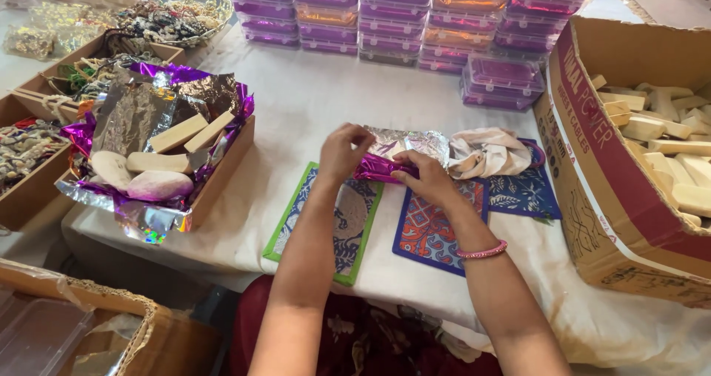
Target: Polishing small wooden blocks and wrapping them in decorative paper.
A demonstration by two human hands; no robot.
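A small bundle wrapped in purple-and-silver foil (400,152) lies on the white tablecloth, partly over patterned fabric mats. My left hand (342,152) pinches the foil at its left end. My right hand (425,177), with a pink bangle at the wrist, presses and grips the foil's near edge. A crumpled cream cloth (485,152) sits just right of the bundle.
A green-edged mat (354,231) and a blue-edged red mat (429,231) lie before me. On the left, a wooden tray (222,170) holds foil sheets and pale bars. At right, a cardboard box (592,191) holds several pale blocks. Stacked purple lidded boxes (392,17) line the back.
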